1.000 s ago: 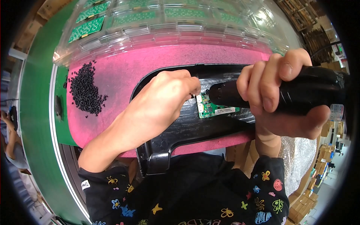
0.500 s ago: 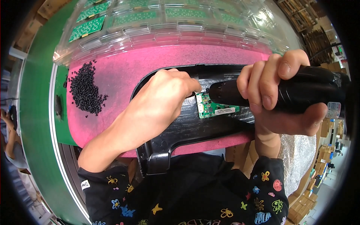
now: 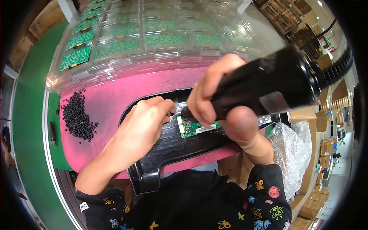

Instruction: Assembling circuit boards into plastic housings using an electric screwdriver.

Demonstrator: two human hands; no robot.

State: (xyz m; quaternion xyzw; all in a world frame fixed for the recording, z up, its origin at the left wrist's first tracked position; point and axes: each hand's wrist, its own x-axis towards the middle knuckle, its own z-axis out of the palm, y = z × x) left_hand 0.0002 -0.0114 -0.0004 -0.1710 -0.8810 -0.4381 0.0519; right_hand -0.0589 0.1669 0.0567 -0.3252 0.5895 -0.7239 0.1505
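My right hand (image 3: 209, 101) is wrapped round a thick black electric screwdriver (image 3: 264, 86), its cable running off to the right. The tool's nose comes down over the upper left part of a green circuit board (image 3: 188, 131), hiding its tip. That board, with a white label and white connector, lies in a black plastic housing (image 3: 168, 147). Close by on the left, my left hand (image 3: 140, 122) hovers over the housing, its fingers curled and thumb pressed to them. Whatever they pinch is hidden.
A heap of small black screws (image 3: 78, 117) lies on the left of the pink mat (image 3: 107, 92). Behind stand clear plastic trays (image 3: 126, 63) holding green circuit boards. Bubble wrap (image 3: 291, 153) and a cardboard box (image 3: 308, 126) are at the right.
The screwdriver has swung more upright, its back end raised, with its nose still at the board. My left hand stays pinched beside it. The whole view has shifted, showing more trays.
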